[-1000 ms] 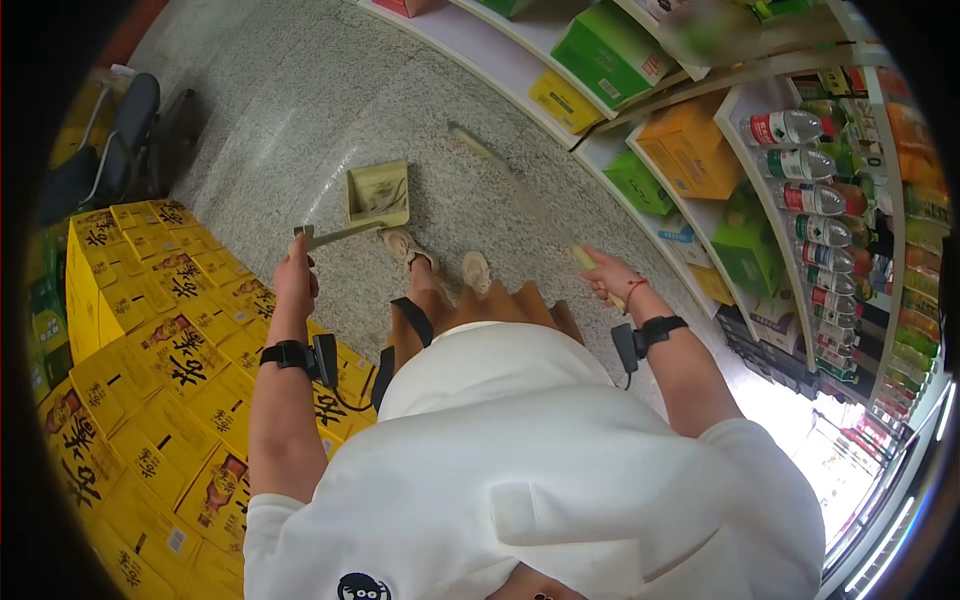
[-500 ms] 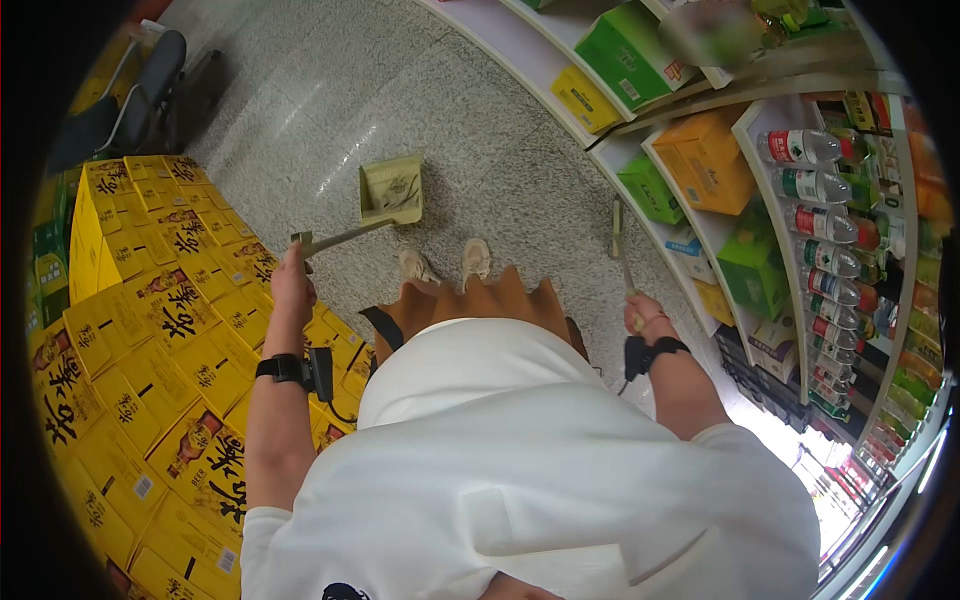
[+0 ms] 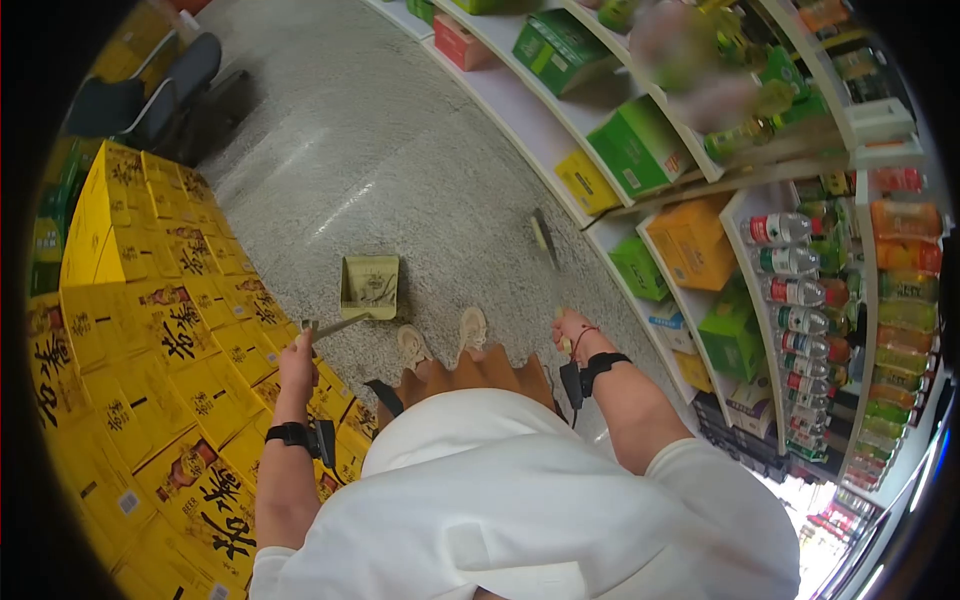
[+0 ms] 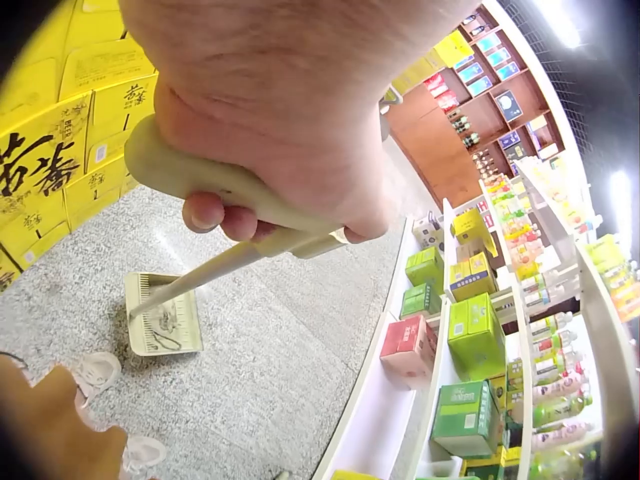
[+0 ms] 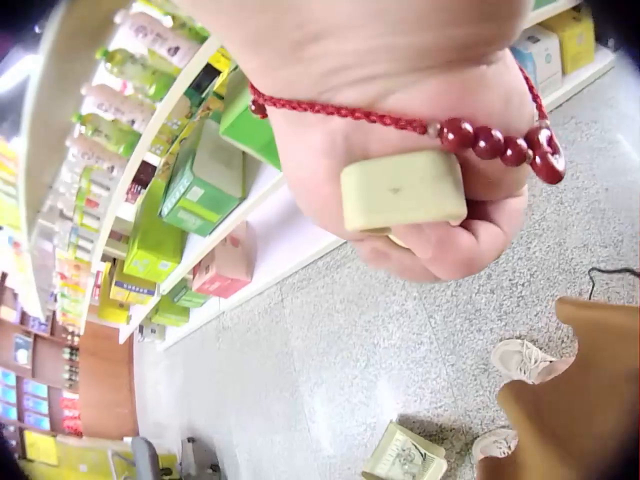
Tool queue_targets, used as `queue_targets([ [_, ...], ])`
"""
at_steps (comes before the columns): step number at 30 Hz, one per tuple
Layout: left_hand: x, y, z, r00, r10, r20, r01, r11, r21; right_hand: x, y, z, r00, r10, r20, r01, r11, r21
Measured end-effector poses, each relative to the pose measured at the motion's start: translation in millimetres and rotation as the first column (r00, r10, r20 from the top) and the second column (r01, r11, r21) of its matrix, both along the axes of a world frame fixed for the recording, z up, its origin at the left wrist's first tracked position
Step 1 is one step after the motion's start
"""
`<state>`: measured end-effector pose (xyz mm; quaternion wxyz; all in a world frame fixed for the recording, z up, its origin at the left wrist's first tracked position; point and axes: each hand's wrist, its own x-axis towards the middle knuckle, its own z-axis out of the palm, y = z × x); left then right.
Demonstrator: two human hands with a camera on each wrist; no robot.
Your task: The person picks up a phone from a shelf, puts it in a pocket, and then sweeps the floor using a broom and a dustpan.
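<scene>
My left hand [image 3: 297,365] grips the end of a long-handled dustpan [image 3: 370,261]. In the left wrist view, fingers of this left hand [image 4: 270,120] curl under the pale handle [image 4: 215,270], which slopes down to the pan. Dark debris [image 4: 168,322] lies in the pan, just ahead of the shoes. My right hand [image 3: 573,332] holds a broom by its upper end, and the narrow broom head [image 3: 542,238] is low over the floor by the shelves, slightly blurred. From the right wrist, the handle's pale end cap [image 5: 402,190] sticks out of the curled fingers.
Stacked yellow beer cartons [image 3: 150,350] line the left side. White shelves [image 3: 520,120] with boxes and bottles [image 3: 790,292] run along the right. A dark chair [image 3: 185,85] stands at the far left. Speckled floor [image 3: 290,215] lies between.
The broom head swung from ahead of me toward the shelves on the right, then back inward. The right hand followed. The feet now stand side by side; the left hand keeps its hold.
</scene>
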<state>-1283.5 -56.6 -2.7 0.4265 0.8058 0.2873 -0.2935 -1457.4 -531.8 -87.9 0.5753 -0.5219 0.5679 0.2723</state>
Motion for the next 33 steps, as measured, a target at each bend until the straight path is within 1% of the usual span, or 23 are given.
queue_targets([
  [1,-1.5,10.8,-1.8,1.0,-0.015,0.002,0.015,1.0,-0.008,10.2,8.9,-7.7,0.993,0.116,-0.027,-0.115,0.993,0.022],
  [2,-3.3,18.5,-2.7,1.0,0.007,0.007,-0.007,1.0,-0.015,18.3,15.4,-14.3,0.972,0.229,-0.054,-0.226,0.973,0.047],
  [3,-5.2,25.7,-3.4,1.0,0.02,-0.002,-0.02,1.0,-0.011,27.8,26.0,-9.9,0.968,0.247,-0.052,-0.245,0.969,0.039],
  [5,-10.2,39.2,-5.4,0.999,0.053,-0.011,-0.053,0.998,-0.016,49.3,53.8,8.8,0.938,0.343,0.042,-0.344,0.939,0.0],
  [6,-13.7,45.6,-6.3,0.998,0.059,0.013,-0.059,0.998,-0.01,56.2,67.6,12.3,0.932,0.36,0.039,-0.36,0.933,-0.008],
  [8,-15.2,57.0,-8.5,0.995,0.087,0.043,-0.086,0.996,-0.019,69.9,91.7,15.6,0.943,0.332,0.027,-0.334,0.941,0.061],
  [9,-16.2,64.7,-8.9,0.997,0.072,0.008,-0.072,0.997,0.003,77.9,102.4,16.2,0.891,0.454,0.016,-0.454,0.89,0.03],
  [10,-19.5,72.3,-9.4,0.998,0.058,-0.031,-0.058,0.998,0.025,81.0,110.8,18.8,0.881,0.474,0.013,-0.474,0.88,0.024],
  [12,-25.1,83.1,-10.6,0.996,0.087,-0.026,-0.087,0.996,-0.01,85.3,129.9,32.2,0.935,0.353,0.038,-0.355,0.93,0.095],
  [14,-27.1,92.5,-11.5,0.994,0.108,-0.015,-0.108,0.993,-0.044,95.9,146.5,50.2,0.907,0.42,0.031,-0.421,0.898,0.127],
  [15,-28.1,96.9,-12.5,0.997,0.077,-0.029,-0.078,0.997,-0.024,100.7,153.3,56.2,0.883,0.469,0.027,-0.467,0.87,0.16],
  [16,-29.4,100.1,-13.4,0.998,0.046,-0.045,-0.047,0.999,-0.003,103.2,160.2,59.0,0.877,0.48,0.026,-0.478,0.864,0.157],
  [17,-31.0,103.4,-14.6,0.997,0.059,-0.045,-0.059,0.998,-0.005,104.3,168.1,60.4,0.869,0.493,0.041,-0.492,0.853,0.177],
  [22,-33.7,117.8,-15.8,1.0,0.0,-0.004,0.0,1.0,-0.006,112.5,190.8,64.8,0.831,0.551,0.082,-0.553,0.798,0.239],
  [23,-34.2,119.8,-17.1,1.0,0.01,-0.018,-0.009,1.0,0.005,115.2,190.9,66.6,0.819,0.564,0.104,-0.571,0.783,0.247],
  [25,-35.7,122.0,-21.6,0.999,-0.031,0.018,0.03,0.999,0.024,118.0,189.3,74.5,0.813,0.569,0.126,-0.58,0.768,0.274],
  [27,-32.6,124.1,-17.9,0.995,-0.079,-0.061,0.084,0.993,0.08,119.4,179.2,83.6,0.824,0.553,0.125,-0.564,0.777,0.281],
  [28,-37.2,133.5,-33.5,0.995,-0.058,-0.083,0.066,0.993,0.094,118.0,172.6,87.2,0.833,0.54,0.122,-0.551,0.788,0.273],
  [29,-45.7,140.2,-61.3,0.994,-0.111,0.0,0.109,0.98,0.165,116.6,166.1,92.2,0.835,0.539,0.112,-0.548,0.795,0.26],
  [30,-51.8,148.5,-76.7,0.982,-0.171,0.081,0.148,0.96,0.238,119.0,159.6,96.6,0.837,0.538,0.106,-0.546,0.802,0.242],
  [31,-51.2,148.7,-60.8,0.985,-0.157,0.066,0.136,0.959,0.248,122.4,154.6,99.9,0.844,0.526,0.101,-0.536,0.821,0.197],
  [32,-50.9,144.2,-44.8,0.989,-0.142,0.038,0.131,0.97,0.205,125.6,149.3,100.2,0.853,0.513,0.095,-0.522,0.84,0.151],
  [33,-50.7,141.5,-32.0,0.992,-0.128,0.012,0.125,0.979,0.16,130.8,141.9,94.6,0.848,0.522,0.089,-0.529,0.832,0.163],
])
